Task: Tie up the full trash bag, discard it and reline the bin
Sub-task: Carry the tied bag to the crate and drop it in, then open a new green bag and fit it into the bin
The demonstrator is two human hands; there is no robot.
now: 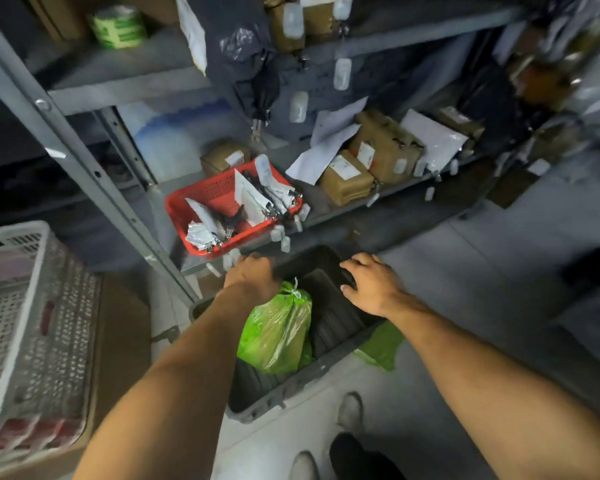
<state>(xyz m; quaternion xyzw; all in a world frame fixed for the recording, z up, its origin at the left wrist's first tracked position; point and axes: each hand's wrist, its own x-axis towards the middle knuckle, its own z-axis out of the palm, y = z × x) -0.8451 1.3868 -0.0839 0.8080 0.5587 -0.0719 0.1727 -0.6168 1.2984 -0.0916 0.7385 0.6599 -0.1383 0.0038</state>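
From my feed: green trash bag (278,330) thin glossy crinkly plastic. Bin (329,317) dark matt ribbed plastic. Red basket (201,199) perforated plastic. Shelf rack (84,161) grey painted metal. Parcels (347,178) brown paper, taped.

red basket (222,199) on metal shelf (343,216) | brown parcels (368,164) beside it | white crate (21,306) left

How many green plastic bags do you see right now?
2. One knotted green plastic bag sits inside the black plastic bin; another green plastic piece lies on the floor beside it, partly hidden.
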